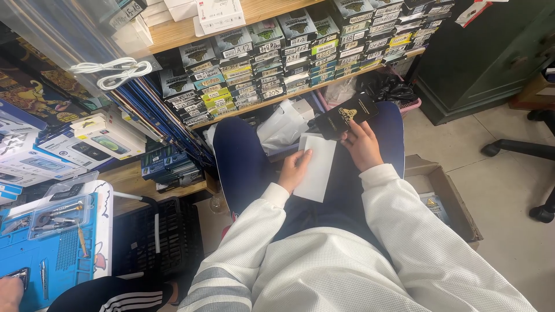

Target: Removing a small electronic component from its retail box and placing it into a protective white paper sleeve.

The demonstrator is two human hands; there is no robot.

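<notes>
I sit with dark blue trousers on my knees (pixel 243 162) and white sleeves. My left hand (pixel 293 170) pinches the left edge of a flat white rectangular sleeve (pixel 318 167) that lies over my lap. My right hand (pixel 362 144) grips a black flat package with a gold emblem (pixel 344 117), held just above the white sleeve's top edge. The two items touch or overlap at that edge.
Shelves ahead hold rows of stacked small labelled boxes (pixel 272 63). A cardboard box (pixel 445 196) sits on the floor to my right, with an office chair base (pixel 532 150) beyond. At left, a blue work mat with tools (pixel 46 242) and another person's hand (pixel 10 292).
</notes>
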